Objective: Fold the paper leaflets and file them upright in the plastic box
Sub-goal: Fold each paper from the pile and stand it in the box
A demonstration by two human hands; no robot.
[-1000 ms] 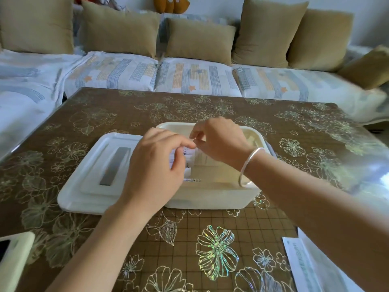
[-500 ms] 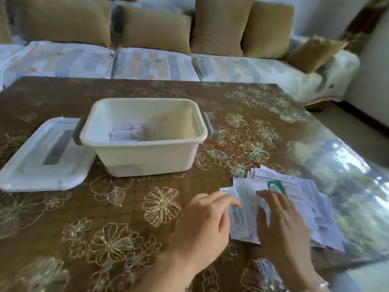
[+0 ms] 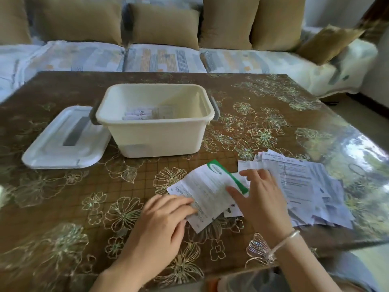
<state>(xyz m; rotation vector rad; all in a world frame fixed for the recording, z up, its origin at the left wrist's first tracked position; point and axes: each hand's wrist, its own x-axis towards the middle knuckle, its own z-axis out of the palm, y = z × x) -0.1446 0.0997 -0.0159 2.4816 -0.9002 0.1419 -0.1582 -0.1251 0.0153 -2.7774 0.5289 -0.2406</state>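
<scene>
A cream plastic box (image 3: pixel 155 135) stands open at the middle of the table, with a few folded leaflets (image 3: pixel 137 114) upright against its near left inside. A white leaflet with a green stripe (image 3: pixel 207 186) lies slanted on the table in front of me. My left hand (image 3: pixel 162 226) grips its lower left edge with the fingertips. My right hand (image 3: pixel 261 199) lies flat with fingers spread, thumb on that leaflet and fingers on the loose pile of unfolded leaflets (image 3: pixel 311 186) to the right.
The box's white lid (image 3: pixel 63 140) lies flat to the left of the box, touching it. The brown flowered tablecloth (image 3: pixel 63 207) is glossy. A sofa with tan cushions (image 3: pixel 164 24) runs behind the table. The table's right edge is close to the pile.
Both hands left the box and came down to the pile at the right. The green-striped leaflet has slid left off the pile, now between my hands. The view swung right.
</scene>
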